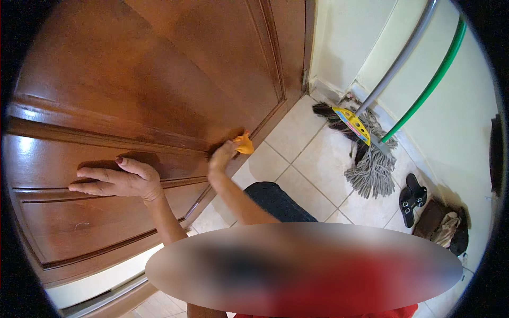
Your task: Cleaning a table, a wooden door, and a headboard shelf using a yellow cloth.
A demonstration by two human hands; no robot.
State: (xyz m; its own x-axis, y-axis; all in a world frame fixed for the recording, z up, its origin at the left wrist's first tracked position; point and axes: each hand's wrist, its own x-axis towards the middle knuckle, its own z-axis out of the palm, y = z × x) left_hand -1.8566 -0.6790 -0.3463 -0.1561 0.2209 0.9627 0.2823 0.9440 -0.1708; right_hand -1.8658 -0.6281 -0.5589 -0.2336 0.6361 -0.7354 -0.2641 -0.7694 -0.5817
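Before me stands a brown wooden panelled door (191,91) with a glossy finish. My right hand (223,154) holds an orange cloth (243,143) against the lower part of the door, near the moulding of its large panel. Part of the cloth is hidden behind the fingers. To the left, my left hand (123,177) is spread with its fingers apart, at or just off the door's middle rail. No object shows in it. A blurred oval covers the area below my forearms.
A broom (354,125) with a yellow head and grey handle leans beside a grey string mop (373,171) with a green handle. Black sandals (409,200) and a dark brown bag-like item (431,218) lie by the wall. Pale tiles (314,159) cover the floor.
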